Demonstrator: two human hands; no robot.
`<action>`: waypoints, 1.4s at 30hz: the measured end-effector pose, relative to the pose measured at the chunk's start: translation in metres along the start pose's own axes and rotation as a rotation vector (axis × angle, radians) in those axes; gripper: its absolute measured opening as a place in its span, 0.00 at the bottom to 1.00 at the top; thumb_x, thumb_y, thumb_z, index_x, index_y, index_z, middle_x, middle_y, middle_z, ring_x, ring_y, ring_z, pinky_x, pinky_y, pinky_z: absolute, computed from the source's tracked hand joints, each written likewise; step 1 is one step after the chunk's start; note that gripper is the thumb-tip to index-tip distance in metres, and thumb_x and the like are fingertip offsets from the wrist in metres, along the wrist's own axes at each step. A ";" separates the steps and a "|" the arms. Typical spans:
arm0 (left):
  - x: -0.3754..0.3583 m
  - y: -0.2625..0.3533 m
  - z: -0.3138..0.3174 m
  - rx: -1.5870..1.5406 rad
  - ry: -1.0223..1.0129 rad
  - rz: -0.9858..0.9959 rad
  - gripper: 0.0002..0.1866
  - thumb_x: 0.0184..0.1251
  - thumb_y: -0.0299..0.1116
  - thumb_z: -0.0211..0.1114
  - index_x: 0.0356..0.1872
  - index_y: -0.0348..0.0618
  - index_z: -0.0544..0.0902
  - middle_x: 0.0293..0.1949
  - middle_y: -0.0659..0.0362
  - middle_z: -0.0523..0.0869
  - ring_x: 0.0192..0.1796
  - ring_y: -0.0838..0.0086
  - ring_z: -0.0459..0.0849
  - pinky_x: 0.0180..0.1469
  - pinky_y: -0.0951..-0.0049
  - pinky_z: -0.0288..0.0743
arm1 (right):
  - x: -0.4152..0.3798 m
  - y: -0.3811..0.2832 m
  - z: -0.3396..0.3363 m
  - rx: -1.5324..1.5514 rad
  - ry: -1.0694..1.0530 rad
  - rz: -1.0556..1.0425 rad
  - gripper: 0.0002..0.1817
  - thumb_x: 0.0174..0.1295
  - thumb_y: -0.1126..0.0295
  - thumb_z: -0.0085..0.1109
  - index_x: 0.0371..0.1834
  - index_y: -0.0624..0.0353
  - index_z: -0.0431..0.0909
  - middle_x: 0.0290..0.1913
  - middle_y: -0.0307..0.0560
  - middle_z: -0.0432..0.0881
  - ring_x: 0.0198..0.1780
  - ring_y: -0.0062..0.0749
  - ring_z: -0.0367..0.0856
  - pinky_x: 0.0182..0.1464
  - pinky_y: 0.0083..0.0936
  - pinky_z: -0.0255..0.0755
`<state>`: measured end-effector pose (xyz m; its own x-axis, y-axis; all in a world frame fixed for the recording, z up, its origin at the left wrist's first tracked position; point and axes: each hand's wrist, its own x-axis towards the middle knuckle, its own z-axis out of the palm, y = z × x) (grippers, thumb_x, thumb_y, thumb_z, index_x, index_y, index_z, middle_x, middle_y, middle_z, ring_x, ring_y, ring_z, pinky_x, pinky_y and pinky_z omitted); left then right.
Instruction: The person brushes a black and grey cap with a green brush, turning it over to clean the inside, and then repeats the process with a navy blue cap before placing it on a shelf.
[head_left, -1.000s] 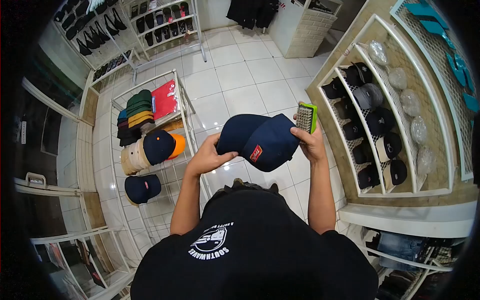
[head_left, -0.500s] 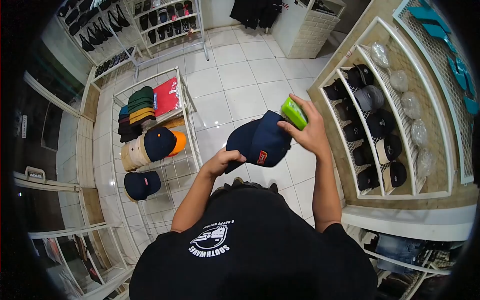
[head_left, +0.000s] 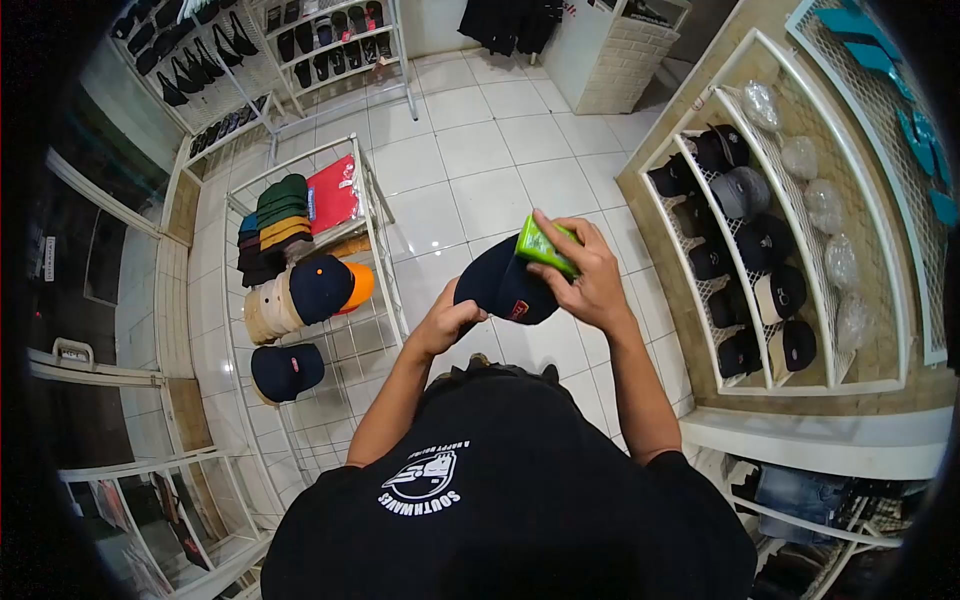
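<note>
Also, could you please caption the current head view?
Left hand grips a navy fabric cap; right hand holds a green-backed brush against it.

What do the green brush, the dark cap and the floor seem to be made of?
The green brush looks like hard plastic: smooth, shiny back.
The dark baseball cap appears to be matte fabric, perhaps cotton: it shows no shine.
The floor seems glazed ceramic tile: glossy reflections, thin joints.

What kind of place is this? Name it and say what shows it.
Probably a clothing and headwear shop: caps fill the slanted rack on the right, folded beanies lie on the white stand at left, and black garments hang at the back.
</note>
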<state>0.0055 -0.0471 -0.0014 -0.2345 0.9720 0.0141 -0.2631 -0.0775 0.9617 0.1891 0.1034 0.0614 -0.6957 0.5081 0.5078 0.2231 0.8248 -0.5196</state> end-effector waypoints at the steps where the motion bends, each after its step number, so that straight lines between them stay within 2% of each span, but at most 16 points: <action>1: -0.001 0.004 -0.001 0.083 -0.044 0.084 0.12 0.51 0.28 0.59 0.36 0.32 0.77 0.29 0.60 0.77 0.33 0.75 0.73 0.39 0.73 0.71 | 0.001 0.010 0.003 -0.001 0.003 0.007 0.34 0.56 0.64 0.74 0.70 0.44 0.79 0.52 0.53 0.82 0.54 0.51 0.81 0.56 0.38 0.76; 5: -0.004 -0.004 -0.008 0.077 -0.002 0.089 0.12 0.50 0.30 0.58 0.35 0.33 0.76 0.28 0.62 0.75 0.31 0.76 0.70 0.37 0.75 0.68 | 0.003 0.045 0.004 -0.162 0.133 0.268 0.34 0.58 0.67 0.73 0.71 0.47 0.77 0.52 0.54 0.80 0.53 0.49 0.81 0.58 0.37 0.76; 7: -0.002 -0.004 -0.014 0.041 -0.066 -0.022 0.12 0.49 0.31 0.57 0.34 0.33 0.75 0.27 0.62 0.74 0.31 0.76 0.69 0.36 0.75 0.67 | 0.004 0.020 -0.004 0.155 0.318 0.261 0.33 0.59 0.70 0.73 0.71 0.51 0.77 0.52 0.53 0.80 0.54 0.46 0.81 0.59 0.35 0.75; 9: -0.004 -0.001 -0.009 0.222 -0.064 0.188 0.12 0.49 0.31 0.57 0.33 0.33 0.74 0.27 0.61 0.74 0.31 0.76 0.69 0.36 0.75 0.66 | 0.001 0.000 -0.004 0.165 0.136 0.062 0.33 0.58 0.69 0.73 0.70 0.52 0.78 0.52 0.52 0.81 0.55 0.46 0.81 0.59 0.35 0.75; 11: -0.003 0.009 -0.003 0.258 -0.087 0.194 0.12 0.49 0.31 0.56 0.33 0.33 0.74 0.28 0.61 0.74 0.32 0.75 0.69 0.36 0.73 0.67 | -0.004 0.007 0.013 0.084 0.020 0.033 0.33 0.58 0.66 0.74 0.70 0.51 0.78 0.52 0.54 0.81 0.54 0.49 0.81 0.59 0.36 0.75; 13: -0.005 0.001 -0.005 0.290 -0.099 0.196 0.12 0.49 0.30 0.56 0.33 0.33 0.74 0.29 0.60 0.74 0.32 0.75 0.70 0.36 0.72 0.67 | 0.000 0.038 0.019 0.103 0.114 0.219 0.33 0.59 0.65 0.73 0.70 0.49 0.78 0.53 0.54 0.81 0.53 0.51 0.82 0.58 0.37 0.76; 17: -0.005 0.006 -0.003 0.143 -0.026 0.130 0.19 0.64 0.35 0.59 0.48 0.29 0.79 0.41 0.55 0.82 0.43 0.73 0.76 0.49 0.71 0.73 | 0.000 0.025 0.009 0.173 0.272 0.319 0.35 0.56 0.68 0.74 0.71 0.50 0.78 0.55 0.52 0.80 0.54 0.50 0.81 0.59 0.40 0.74; 20: 0.006 0.002 -0.005 0.112 -0.153 0.040 0.30 0.82 0.52 0.48 0.60 0.30 0.79 0.50 0.54 0.85 0.53 0.71 0.80 0.58 0.69 0.73 | -0.007 -0.005 0.026 -0.044 0.142 0.027 0.40 0.45 0.75 0.74 0.69 0.52 0.79 0.54 0.52 0.81 0.57 0.49 0.78 0.62 0.39 0.70; 21: 0.007 0.004 -0.004 0.111 -0.156 0.043 0.30 0.82 0.52 0.48 0.60 0.30 0.79 0.50 0.54 0.85 0.53 0.71 0.80 0.58 0.69 0.73 | -0.017 -0.002 0.034 -0.078 0.126 -0.069 0.41 0.45 0.73 0.72 0.70 0.47 0.77 0.56 0.46 0.81 0.57 0.46 0.78 0.60 0.39 0.69; 24: 0.012 0.006 -0.007 0.159 -0.085 0.082 0.37 0.83 0.61 0.42 0.65 0.32 0.76 0.57 0.53 0.84 0.60 0.70 0.80 0.66 0.69 0.71 | -0.036 -0.007 0.038 -0.057 -0.152 -0.231 0.40 0.45 0.75 0.71 0.70 0.48 0.78 0.55 0.48 0.81 0.56 0.46 0.78 0.58 0.41 0.70; 28: 0.017 -0.001 0.003 0.286 -0.131 0.110 0.37 0.83 0.62 0.43 0.58 0.30 0.78 0.47 0.56 0.85 0.50 0.75 0.80 0.56 0.71 0.74 | -0.002 0.012 0.033 0.007 0.228 0.072 0.38 0.47 0.76 0.70 0.69 0.52 0.78 0.53 0.52 0.81 0.54 0.49 0.77 0.58 0.42 0.71; 29: 0.017 0.001 0.007 0.285 -0.134 0.111 0.37 0.83 0.62 0.43 0.58 0.30 0.78 0.47 0.56 0.85 0.50 0.75 0.80 0.56 0.71 0.74 | 0.000 0.017 0.035 0.119 0.208 0.155 0.39 0.45 0.75 0.71 0.68 0.51 0.79 0.52 0.53 0.80 0.54 0.51 0.77 0.59 0.43 0.71; 32: 0.020 0.002 0.003 0.069 -0.127 0.073 0.38 0.82 0.62 0.43 0.59 0.29 0.78 0.47 0.55 0.85 0.49 0.74 0.80 0.55 0.72 0.75 | -0.020 0.002 0.037 -0.016 0.004 -0.083 0.39 0.44 0.71 0.72 0.69 0.48 0.79 0.52 0.52 0.80 0.55 0.49 0.78 0.61 0.42 0.72; 37: 0.009 0.005 0.001 0.308 -0.205 0.034 0.41 0.83 0.62 0.43 0.68 0.27 0.72 0.53 0.52 0.85 0.55 0.70 0.81 0.61 0.70 0.73 | -0.006 0.039 0.031 -0.026 0.153 0.243 0.33 0.61 0.65 0.70 0.72 0.56 0.75 0.53 0.55 0.80 0.55 0.49 0.77 0.60 0.37 0.72; 39: 0.007 0.003 0.002 0.237 -0.197 0.082 0.41 0.82 0.63 0.43 0.69 0.27 0.72 0.59 0.50 0.84 0.61 0.67 0.80 0.67 0.69 0.69 | -0.007 0.045 0.030 0.238 0.162 0.330 0.32 0.65 0.67 0.68 0.73 0.56 0.73 0.53 0.55 0.80 0.54 0.45 0.79 0.60 0.34 0.72; 42: 0.009 -0.005 -0.007 -0.074 -0.122 0.070 0.41 0.82 0.62 0.43 0.71 0.27 0.69 0.67 0.49 0.79 0.70 0.66 0.76 0.73 0.68 0.64 | -0.028 0.026 0.033 0.321 0.223 0.203 0.32 0.68 0.68 0.66 0.75 0.57 0.70 0.53 0.56 0.80 0.54 0.40 0.81 0.59 0.30 0.73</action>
<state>-0.0018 -0.0399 -0.0084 -0.1407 0.9830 0.1177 -0.3197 -0.1576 0.9343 0.1920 0.1026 0.0110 -0.4875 0.7221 0.4909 0.0921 0.6016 -0.7934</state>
